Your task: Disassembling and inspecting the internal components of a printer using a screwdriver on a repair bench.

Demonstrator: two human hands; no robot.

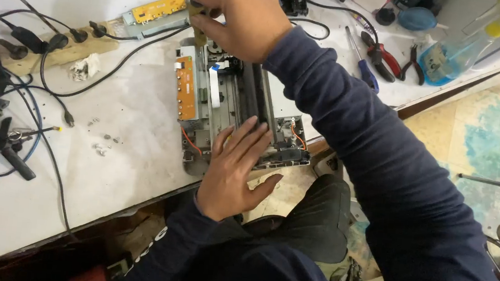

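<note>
Steady opened printer chassis (238,106) under flat, open left hand (236,168), holding nothing. With right hand (238,14) closed around yellow-handled screwdriver (199,24) at far end, keep tool vertical; avoid ribbon cable (214,88) beside it.

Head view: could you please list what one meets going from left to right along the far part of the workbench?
Wooden power strip → yellow circuit board → right hand holding a screwdriver handle over the opened printer → blue-handled screwdriver → red-handled pliers → clear spray bottle.

Scuffed matt table (131,104), wooden power strip (56,54)
</note>
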